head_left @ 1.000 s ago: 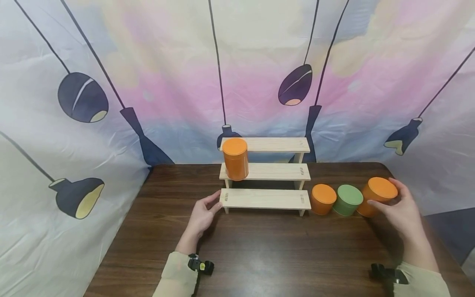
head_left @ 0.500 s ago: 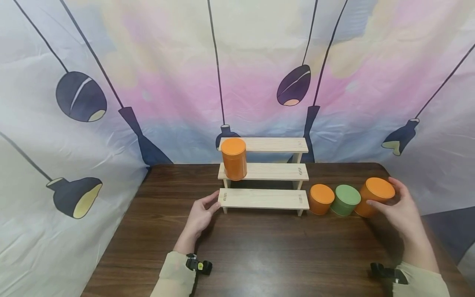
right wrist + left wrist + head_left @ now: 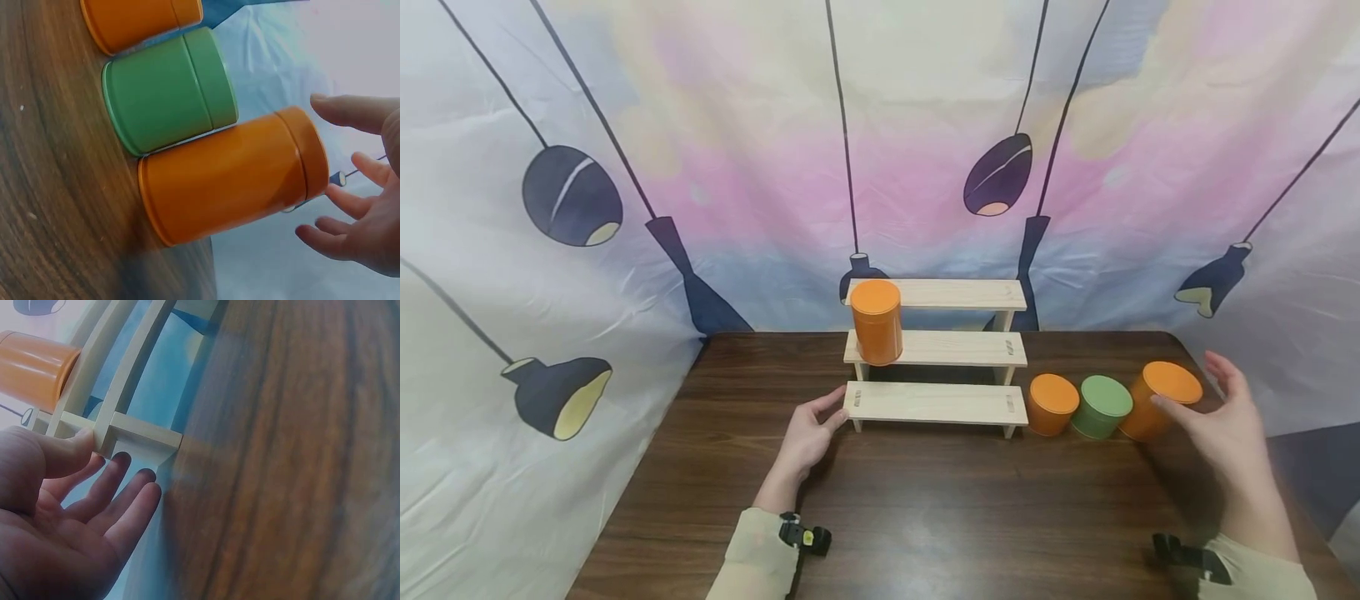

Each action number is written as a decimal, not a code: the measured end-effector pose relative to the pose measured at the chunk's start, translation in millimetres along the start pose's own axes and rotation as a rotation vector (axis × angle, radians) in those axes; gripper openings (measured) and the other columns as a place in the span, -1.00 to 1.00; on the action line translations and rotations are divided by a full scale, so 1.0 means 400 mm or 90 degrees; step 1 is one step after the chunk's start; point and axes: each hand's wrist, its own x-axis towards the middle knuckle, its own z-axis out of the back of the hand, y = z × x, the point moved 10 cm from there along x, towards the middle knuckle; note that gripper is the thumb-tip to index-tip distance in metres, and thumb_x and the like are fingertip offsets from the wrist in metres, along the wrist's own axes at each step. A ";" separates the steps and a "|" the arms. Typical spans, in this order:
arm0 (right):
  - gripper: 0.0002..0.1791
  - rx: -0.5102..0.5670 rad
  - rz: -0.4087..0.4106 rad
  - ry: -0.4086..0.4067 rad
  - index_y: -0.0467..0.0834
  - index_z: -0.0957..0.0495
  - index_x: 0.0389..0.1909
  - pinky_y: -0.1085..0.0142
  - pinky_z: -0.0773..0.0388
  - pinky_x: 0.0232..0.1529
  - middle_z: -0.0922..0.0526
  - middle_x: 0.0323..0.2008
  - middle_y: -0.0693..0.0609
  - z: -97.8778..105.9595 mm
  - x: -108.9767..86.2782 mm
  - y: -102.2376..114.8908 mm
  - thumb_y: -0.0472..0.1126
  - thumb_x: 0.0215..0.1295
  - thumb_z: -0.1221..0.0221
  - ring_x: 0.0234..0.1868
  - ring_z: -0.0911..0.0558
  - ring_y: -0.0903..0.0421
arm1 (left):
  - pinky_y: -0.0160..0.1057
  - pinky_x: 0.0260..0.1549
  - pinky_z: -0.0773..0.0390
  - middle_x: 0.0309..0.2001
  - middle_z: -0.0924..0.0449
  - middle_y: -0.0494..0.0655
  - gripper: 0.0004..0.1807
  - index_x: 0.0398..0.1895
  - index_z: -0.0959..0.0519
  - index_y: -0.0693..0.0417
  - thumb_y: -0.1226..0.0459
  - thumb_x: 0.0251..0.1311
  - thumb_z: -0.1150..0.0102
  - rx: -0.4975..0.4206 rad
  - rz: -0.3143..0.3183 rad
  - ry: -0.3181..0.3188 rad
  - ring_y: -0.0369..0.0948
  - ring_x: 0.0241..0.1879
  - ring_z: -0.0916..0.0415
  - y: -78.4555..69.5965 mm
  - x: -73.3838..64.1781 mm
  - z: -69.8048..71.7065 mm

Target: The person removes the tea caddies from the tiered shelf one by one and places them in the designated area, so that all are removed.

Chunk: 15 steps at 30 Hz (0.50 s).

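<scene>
A pale wooden three-step shelf (image 3: 936, 402) stands at the back of the table, a tall orange tin (image 3: 877, 329) upright on the left of its middle step. My left hand (image 3: 807, 433) pinches the left end of the lowest step between thumb and index finger, the other fingers loose below. Right of the shelf, a short orange tin (image 3: 1052, 408), a short green tin (image 3: 1102, 408) and a taller orange tin (image 3: 231, 178) stand side by side. My right hand (image 3: 1225, 425) is spread around the taller tin's lid, thumb near the rim, fingers apart from it, holding nothing.
The dark wooden table (image 3: 955, 517) extends in front of the shelf and tins. A printed cloth backdrop (image 3: 760, 167) with lamp drawings hangs close behind and along the sides.
My right hand has loosened from the taller orange tin at the right, its fingers opening and drawing back to the right. The left hand keeps its place on the shelf.
</scene>
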 end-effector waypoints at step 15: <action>-0.13 0.039 0.179 -0.245 -0.10 -0.42 0.56 0.09 -0.05 0.57 -0.34 0.55 -0.17 -0.005 -0.068 0.195 -0.37 0.19 -0.46 0.58 -0.22 -0.13 | 0.23 0.53 -0.16 0.43 -0.55 0.07 -0.53 0.42 -0.60 0.12 0.36 0.47 -0.28 0.015 0.007 -0.009 0.10 0.55 -0.28 -0.002 -0.002 0.002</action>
